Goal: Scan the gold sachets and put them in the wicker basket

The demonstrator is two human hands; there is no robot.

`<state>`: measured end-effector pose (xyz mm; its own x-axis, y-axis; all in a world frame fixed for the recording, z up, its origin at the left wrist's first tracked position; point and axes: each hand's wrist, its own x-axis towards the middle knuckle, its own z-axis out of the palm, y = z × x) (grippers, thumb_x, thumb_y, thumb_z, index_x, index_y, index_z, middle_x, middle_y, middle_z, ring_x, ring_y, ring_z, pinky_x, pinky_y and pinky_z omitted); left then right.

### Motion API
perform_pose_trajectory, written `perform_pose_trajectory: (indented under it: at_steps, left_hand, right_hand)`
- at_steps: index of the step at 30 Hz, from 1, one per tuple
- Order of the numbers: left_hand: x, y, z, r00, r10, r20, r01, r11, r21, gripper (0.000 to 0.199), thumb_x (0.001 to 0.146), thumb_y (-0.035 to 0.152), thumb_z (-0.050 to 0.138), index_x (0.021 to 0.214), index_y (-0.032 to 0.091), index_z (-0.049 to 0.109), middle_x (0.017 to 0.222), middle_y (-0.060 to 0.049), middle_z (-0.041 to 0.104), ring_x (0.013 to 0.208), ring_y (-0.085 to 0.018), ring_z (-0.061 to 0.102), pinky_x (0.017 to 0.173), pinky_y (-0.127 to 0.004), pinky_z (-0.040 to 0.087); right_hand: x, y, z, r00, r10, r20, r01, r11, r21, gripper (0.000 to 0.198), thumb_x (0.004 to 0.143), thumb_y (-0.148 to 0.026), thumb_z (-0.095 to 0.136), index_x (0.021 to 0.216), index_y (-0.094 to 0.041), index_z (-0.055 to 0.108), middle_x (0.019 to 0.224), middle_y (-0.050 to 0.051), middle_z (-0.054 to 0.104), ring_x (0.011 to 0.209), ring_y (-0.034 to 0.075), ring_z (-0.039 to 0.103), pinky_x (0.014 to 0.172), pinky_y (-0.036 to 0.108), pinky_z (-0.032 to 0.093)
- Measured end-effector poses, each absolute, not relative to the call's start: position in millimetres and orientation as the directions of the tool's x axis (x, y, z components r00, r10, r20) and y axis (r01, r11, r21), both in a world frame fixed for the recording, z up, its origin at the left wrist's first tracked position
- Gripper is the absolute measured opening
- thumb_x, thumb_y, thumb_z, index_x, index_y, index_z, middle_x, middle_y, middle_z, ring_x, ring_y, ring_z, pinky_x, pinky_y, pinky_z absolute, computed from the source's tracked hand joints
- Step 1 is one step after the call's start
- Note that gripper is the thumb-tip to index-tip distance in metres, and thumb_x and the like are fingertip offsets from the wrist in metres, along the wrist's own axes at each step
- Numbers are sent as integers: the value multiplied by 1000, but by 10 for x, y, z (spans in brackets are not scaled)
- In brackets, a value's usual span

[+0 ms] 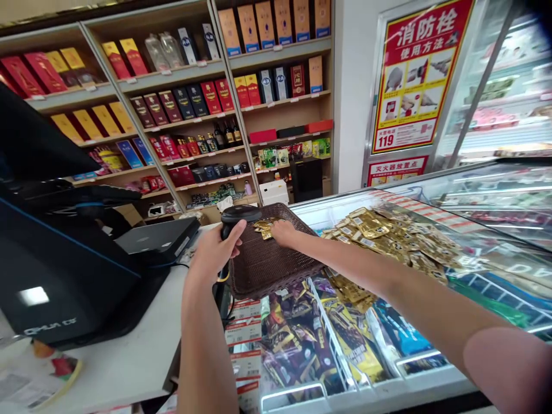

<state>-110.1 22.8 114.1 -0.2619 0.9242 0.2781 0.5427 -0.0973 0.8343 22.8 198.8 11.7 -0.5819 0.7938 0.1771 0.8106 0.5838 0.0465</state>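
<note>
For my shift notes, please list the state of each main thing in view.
Black handheld scanner: gripped in the left hand
Dark brown woven basket: open-topped, mostly unfilled
White glass-topped freezer: stocked with wrapped goods
Shiny gold foil packets: some in the basket at the right hand, others heaped on the freezer glass
Tall wooden shelves: stocked with boxes and bottles

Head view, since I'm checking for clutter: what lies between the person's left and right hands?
In the head view, gold packets in the brown basket lie between the right hand and the left hand, which grips a black device.
</note>
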Motion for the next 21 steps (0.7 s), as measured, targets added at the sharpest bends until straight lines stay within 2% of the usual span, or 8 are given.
perform_pose_trajectory:
  at_steps: [5,9,16,21]
  left_hand:
    - [-1118,175,1159,-250,925,285,534,-114,838,58,68,74,62,77,17,61,69,-4,64,52,-13,56,50,-24,45]
    - [-1121,169,1154,-223,933,282,490,-143,860,56,69,72,62,80,17,62,70,-3,64,53,-12,56,52,-24,45]
    - [-1111,185,1150,-196,938,285,508,-151,848,57,69,73,61,77,17,60,69,-4,64,53,-12,55,52,-24,44]
    - [-1120,213,1147,-199,938,283,523,-143,840,56,68,72,62,76,17,60,69,-3,64,53,-13,56,52,-24,43]
  right_hand:
    - [-80,2225,-12,-633,753,181,773,627,98,33,94,-32,59,123,-16,58,124,10,59,105,23,61,88,44,52]
    - [-102,2304,-86,-655,732,187,753,654,75,33,94,-32,58,123,-16,58,122,10,60,103,22,62,86,43,53]
    - [43,2310,-21,-621,739,261,750,657,-76,32,94,-33,59,120,-15,59,120,9,61,101,22,62,86,43,53]
    - [344,2116,168,-588,711,386,672,695,-258,18,90,-19,55,105,-14,63,96,6,67,90,19,63,80,33,48]
